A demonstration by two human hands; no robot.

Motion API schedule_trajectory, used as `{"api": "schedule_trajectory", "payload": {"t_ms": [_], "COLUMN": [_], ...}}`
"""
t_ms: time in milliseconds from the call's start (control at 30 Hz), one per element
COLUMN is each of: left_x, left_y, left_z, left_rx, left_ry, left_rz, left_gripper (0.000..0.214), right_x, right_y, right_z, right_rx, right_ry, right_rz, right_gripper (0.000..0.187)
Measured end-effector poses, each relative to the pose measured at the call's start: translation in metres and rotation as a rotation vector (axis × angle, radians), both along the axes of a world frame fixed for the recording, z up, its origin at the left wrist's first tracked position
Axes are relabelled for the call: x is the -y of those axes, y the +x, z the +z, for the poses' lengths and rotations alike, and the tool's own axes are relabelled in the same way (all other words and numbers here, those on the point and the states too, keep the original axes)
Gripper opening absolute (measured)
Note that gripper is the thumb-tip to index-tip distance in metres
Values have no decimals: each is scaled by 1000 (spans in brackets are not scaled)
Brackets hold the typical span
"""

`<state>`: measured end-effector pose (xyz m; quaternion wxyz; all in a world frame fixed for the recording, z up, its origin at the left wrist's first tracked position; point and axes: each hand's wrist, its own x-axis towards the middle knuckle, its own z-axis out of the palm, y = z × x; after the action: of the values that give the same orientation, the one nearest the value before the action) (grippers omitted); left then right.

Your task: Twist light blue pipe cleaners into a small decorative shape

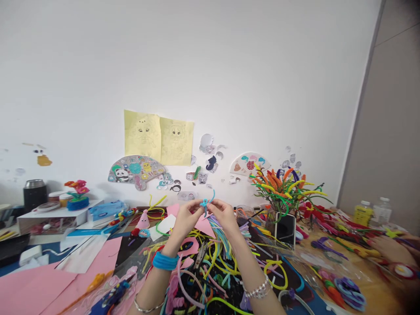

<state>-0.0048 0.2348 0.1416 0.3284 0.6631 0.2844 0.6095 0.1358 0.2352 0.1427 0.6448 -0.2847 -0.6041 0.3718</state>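
Note:
My left hand (185, 217) and my right hand (224, 212) are raised together above the table, fingers pinched on a small blue pipe cleaner (206, 202) that is twisted between them, one end curling upward. A blue pipe-cleaner band (165, 260) circles my left wrist, with a thin bangle lower on that forearm. A beaded bracelet (259, 290) sits on my right wrist. Under my hands lies a heap of loose coloured pipe cleaners (216, 262).
A pipe-cleaner bouquet (285, 186) stands in a vase beside a phone (285, 229). Pink paper sheets (42, 284) lie at front left. Boxes and a pipe-cleaner flower pot (77, 197) sit at left. Another person's hand (390, 248) rests at right. Drawings hang on the wall (159, 139).

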Motion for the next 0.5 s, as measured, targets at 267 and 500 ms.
{"api": "schedule_trajectory", "payload": {"t_ms": [267,500], "left_x": [0,2], "left_y": [-1,-5], "left_z": [2,3], "left_rx": [-16,16], "left_ry": [-2,-93], "left_rz": [59,-93], "left_gripper": [25,20], "right_x": [9,0], "right_y": [-2,1], "right_z": [4,1], "right_rx": [53,-68], "right_ry": [14,-105], "right_rz": [-69,85], "right_gripper": [13,19]}}
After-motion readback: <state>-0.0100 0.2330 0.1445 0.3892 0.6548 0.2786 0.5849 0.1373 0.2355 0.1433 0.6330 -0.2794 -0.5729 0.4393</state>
